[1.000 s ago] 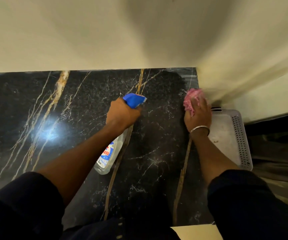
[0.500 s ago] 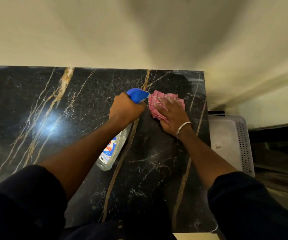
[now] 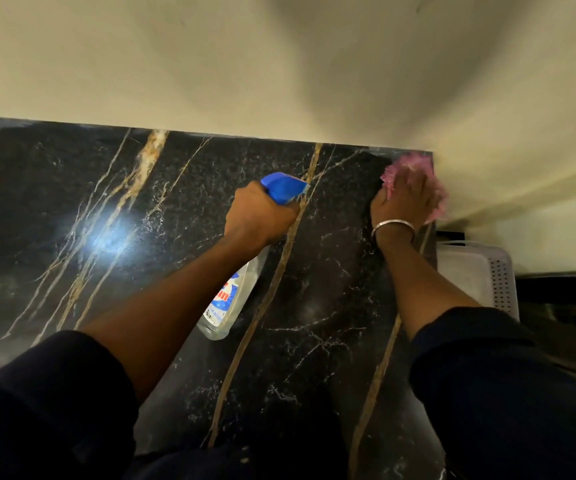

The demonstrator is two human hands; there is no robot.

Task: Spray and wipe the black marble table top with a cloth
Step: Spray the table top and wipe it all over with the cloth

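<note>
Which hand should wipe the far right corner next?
Right. The right hand already presses the pink cloth flat at that corner; the left hand is busy gripping the spray bottle.

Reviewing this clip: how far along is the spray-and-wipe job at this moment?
Done: no finished area can be confirmed. In hand: the right hand presses the pink cloth at the far right corner of the black marble table top, while the left hand grips the spray bottle. Left: the wide left side, which I cannot confirm as wiped.

We see both arms reaching forward, sleeves pushed up (dark ones). The left hand (image 3: 260,213) is fisted closed; the right hand (image 3: 405,199) lies palm-down, fingers (image 3: 418,180) extended.
</note>
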